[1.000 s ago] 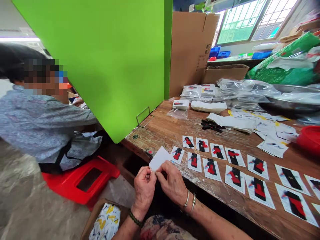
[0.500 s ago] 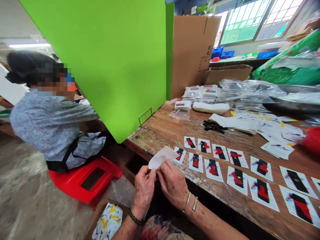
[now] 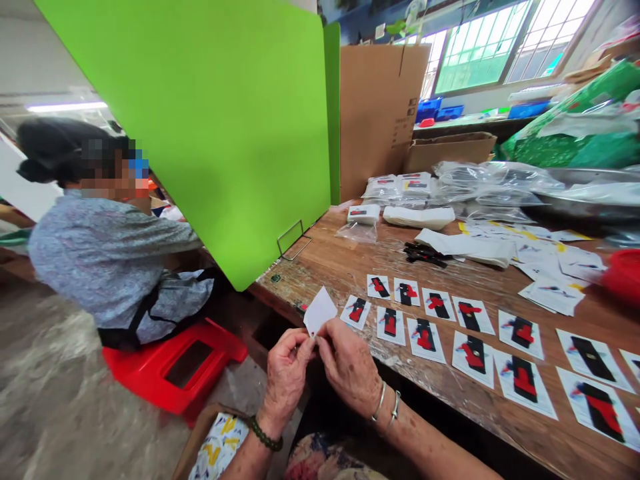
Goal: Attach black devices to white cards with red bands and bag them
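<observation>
My left hand (image 3: 286, 375) and my right hand (image 3: 350, 367) meet just off the near edge of the wooden table (image 3: 340, 263). Both pinch the lower edge of a small white card (image 3: 320, 310), which stands up with its blank side toward me. Fingers of both hands are closed on it. On the table to the right lie two rows of several white cards (image 3: 425, 333), each carrying a black and red piece.
A green divider board (image 3: 215, 133) stands on the table's left end. A seated person (image 3: 105, 253) on a red stool (image 3: 175, 367) is at the left. Further back are a cardboard box (image 3: 380, 107), plastic bags (image 3: 480, 180), stacked white cards (image 3: 419, 216), loose black pieces (image 3: 423, 253) and a red bowl (image 3: 625, 273).
The white card has turned in my fingers, from lying tilted toward the table to standing more upright. My hands stay in nearly the same place.
</observation>
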